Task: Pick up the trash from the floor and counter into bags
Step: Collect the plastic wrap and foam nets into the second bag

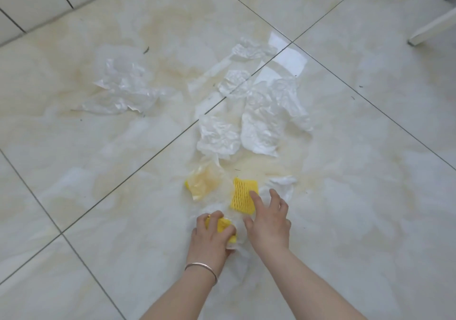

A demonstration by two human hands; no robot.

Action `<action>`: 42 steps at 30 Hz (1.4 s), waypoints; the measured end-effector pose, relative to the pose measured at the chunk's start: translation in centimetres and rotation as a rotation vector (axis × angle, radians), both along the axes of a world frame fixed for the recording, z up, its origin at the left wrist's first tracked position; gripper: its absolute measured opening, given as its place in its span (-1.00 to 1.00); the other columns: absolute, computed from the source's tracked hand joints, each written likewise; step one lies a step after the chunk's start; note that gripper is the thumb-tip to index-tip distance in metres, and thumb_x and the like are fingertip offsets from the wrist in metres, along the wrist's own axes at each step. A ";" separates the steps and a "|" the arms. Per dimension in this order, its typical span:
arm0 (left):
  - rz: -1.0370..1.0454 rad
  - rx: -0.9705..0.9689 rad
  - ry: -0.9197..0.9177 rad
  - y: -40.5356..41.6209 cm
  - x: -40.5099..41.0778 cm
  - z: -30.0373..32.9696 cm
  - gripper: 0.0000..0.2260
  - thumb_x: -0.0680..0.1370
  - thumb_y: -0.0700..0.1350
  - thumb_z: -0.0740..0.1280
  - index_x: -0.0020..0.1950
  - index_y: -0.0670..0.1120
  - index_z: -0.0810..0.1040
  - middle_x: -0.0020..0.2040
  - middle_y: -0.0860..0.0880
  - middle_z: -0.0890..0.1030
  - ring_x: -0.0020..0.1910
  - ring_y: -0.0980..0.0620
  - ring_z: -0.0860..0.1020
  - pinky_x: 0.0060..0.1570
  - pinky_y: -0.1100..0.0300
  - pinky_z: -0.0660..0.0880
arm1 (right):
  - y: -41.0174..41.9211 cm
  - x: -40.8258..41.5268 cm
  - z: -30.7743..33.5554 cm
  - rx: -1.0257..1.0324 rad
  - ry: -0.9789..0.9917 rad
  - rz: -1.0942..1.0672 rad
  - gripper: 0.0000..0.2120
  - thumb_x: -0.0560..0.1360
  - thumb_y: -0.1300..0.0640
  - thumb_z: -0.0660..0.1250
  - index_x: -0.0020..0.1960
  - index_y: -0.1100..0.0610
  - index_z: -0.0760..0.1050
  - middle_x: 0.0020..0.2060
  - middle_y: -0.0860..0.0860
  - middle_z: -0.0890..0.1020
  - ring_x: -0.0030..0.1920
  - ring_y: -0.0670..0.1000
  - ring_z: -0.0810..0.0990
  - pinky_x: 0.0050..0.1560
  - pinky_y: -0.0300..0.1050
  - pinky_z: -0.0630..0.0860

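Left hand: clamped on one yellow net, nearest.
Right hand: fingers spread, touching a second net.
Beyond: one yellowish bag.
Farther: about six crumpled plastic scraps on the floor.

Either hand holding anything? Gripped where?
Left hand clutches a crumpled yellow foam net, fingers wrapped over its top. Right hand open, holding nothing.

1. The floor is glossy cream tile with beige marbling and dark grout lines.
2. The foam net is bright yellow with a mesh pattern.
3. The crumpled plastic sheets are translucent white.
4. The bag is clear, tinted yellow.
5. The bracelet is silvery.
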State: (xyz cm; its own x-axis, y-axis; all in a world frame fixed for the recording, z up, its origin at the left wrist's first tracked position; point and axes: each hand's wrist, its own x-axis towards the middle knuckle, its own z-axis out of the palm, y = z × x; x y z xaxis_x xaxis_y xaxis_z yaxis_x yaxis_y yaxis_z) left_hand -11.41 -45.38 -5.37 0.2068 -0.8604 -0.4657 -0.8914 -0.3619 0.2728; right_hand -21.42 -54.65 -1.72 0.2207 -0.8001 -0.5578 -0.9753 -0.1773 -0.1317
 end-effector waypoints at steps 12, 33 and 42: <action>-0.034 0.097 0.107 -1.9 1.8 0.6 -0.81 0.57 -0.14 0.15 0.18 -0.09 0.37 0.15 -0.14 0.40 0.05 -0.18 0.48 -0.04 0.02 0.38 | -0.6 1.5 -1.6 -0.058 -0.033 -0.016 -0.56 0.53 0.02 0.25 0.39 -0.05 0.26 0.38 0.05 0.22 0.28 0.15 0.25 0.15 -0.06 0.43; 0.469 0.109 0.193 -10.6 8.7 1.6 0.10 0.35 0.05 0.47 0.40 0.27 -0.46 -0.11 -0.14 0.54 -0.18 -0.12 0.52 -0.18 0.14 0.45 | -0.1 2.6 -3.2 0.044 -0.260 -0.086 -0.81 0.41 0.32 0.17 -0.01 0.16 0.43 -0.03 0.03 0.39 0.03 0.13 0.46 -0.20 -0.13 0.23; 0.476 0.079 0.070 -13.1 11.4 0.9 -0.43 0.48 0.02 0.31 0.44 0.18 0.16 0.08 -0.17 0.59 0.09 -0.18 0.56 -0.02 0.09 0.46 | -0.7 2.6 -3.4 0.083 -0.248 -0.064 -0.78 0.43 0.30 0.16 0.04 0.12 0.43 -0.08 -0.09 0.25 0.07 0.08 0.45 -0.19 -0.18 0.23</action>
